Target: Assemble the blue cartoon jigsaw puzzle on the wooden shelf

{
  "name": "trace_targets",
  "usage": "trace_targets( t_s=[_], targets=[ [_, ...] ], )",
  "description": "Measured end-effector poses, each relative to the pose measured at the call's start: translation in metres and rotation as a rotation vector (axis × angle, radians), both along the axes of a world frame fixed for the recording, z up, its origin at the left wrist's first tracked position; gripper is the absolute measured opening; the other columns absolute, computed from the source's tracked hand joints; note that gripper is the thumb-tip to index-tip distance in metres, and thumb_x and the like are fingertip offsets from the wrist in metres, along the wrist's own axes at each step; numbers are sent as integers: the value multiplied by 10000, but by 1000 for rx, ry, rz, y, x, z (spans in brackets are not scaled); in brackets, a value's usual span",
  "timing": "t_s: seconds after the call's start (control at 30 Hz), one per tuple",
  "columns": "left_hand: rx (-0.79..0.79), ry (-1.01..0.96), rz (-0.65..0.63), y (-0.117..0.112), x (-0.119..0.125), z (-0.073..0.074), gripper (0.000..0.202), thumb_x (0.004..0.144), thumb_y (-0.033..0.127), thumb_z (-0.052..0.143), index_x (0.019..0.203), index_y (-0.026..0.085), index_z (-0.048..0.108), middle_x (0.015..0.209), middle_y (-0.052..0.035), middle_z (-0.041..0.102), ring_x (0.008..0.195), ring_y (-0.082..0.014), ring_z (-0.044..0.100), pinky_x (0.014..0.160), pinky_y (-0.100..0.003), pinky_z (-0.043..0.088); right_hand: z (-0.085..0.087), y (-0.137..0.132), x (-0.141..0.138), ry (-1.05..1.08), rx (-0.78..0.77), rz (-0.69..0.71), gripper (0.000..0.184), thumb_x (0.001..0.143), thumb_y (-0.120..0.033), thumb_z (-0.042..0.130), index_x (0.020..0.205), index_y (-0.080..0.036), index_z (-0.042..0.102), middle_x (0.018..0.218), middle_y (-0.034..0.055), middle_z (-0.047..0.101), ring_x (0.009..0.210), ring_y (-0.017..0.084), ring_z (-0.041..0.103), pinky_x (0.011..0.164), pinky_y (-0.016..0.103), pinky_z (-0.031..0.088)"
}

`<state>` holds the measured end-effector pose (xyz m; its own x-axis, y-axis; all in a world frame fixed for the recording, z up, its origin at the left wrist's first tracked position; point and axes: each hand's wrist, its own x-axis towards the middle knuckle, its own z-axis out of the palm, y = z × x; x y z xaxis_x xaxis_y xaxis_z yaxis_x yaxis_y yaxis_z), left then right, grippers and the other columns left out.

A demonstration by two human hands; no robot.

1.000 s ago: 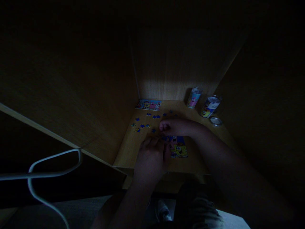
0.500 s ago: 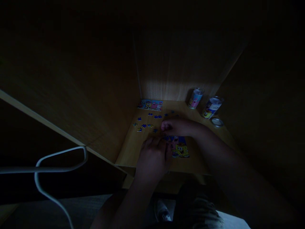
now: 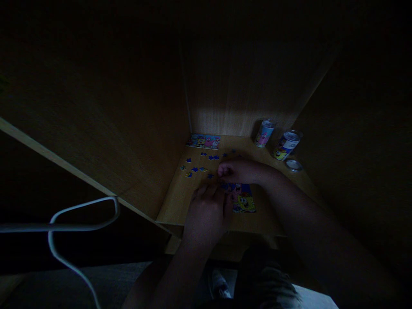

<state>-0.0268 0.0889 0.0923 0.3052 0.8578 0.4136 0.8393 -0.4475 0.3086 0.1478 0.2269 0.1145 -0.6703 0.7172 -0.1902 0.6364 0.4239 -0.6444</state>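
Note:
A partly joined cartoon jigsaw puzzle (image 3: 245, 202) lies flat on the wooden shelf, in yellow, pink and blue. My left hand (image 3: 207, 210) rests over its left edge, fingers bent and together, the thumb on the puzzle; the fingertips are hidden. Just beyond the puzzle's far edge is my right hand (image 3: 236, 170), its fingers curled in. Whatever they pinch, if anything, does not show in the dim light. Several loose puzzle pieces (image 3: 195, 170) are scattered to the left of my right hand and behind it.
A cartoon picture card (image 3: 204, 141) lies at the back left. Two clear-topped printed cans, a pink-and-blue can (image 3: 264, 134) and a yellow-and-blue can (image 3: 285, 146), stand at the back right, with a round lid (image 3: 294, 165) in front. Wooden walls enclose the shelf. A white cable (image 3: 80, 229) hangs left.
My left thumb and fingers have shifted slightly at the puzzle's left edge. The right hand stays almost still, and the loose pieces lie as before.

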Motion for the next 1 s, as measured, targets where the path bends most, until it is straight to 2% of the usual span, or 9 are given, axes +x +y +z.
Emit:
trace_targets(
  t_s=[0.17,0.7,0.87,1.0],
  targets=[
    [-2,4,5,0,0,0,104,1028,216,613,986,194,705,993,-99,721,991,-302,654,910,-498,552,-1,0,0,-5,8,-12,133,916,-299,706,1002,-199,713,852,-2,711,724,132,603,638,248,407],
    [-14,6,4,-2,0,1,85,1024,214,613,1001,196,693,1038,-108,725,1014,-304,653,929,-491,549,1,-1,0,-4,7,-1,99,927,-244,677,1003,-185,699,852,-3,693,738,129,602,648,245,424],
    [-28,16,9,-2,-1,-1,114,1039,239,601,983,191,688,1019,-105,712,1023,-311,642,942,-500,541,4,-1,0,-7,5,9,113,923,-280,691,988,-189,709,840,1,699,729,133,606,647,252,419],
    [-23,5,6,-1,0,0,97,1035,233,611,1015,187,694,1056,-103,719,1045,-309,637,955,-501,540,5,-2,-1,-19,9,-4,88,916,-243,681,981,-190,708,841,-3,701,719,130,603,639,248,411]
  ],
)
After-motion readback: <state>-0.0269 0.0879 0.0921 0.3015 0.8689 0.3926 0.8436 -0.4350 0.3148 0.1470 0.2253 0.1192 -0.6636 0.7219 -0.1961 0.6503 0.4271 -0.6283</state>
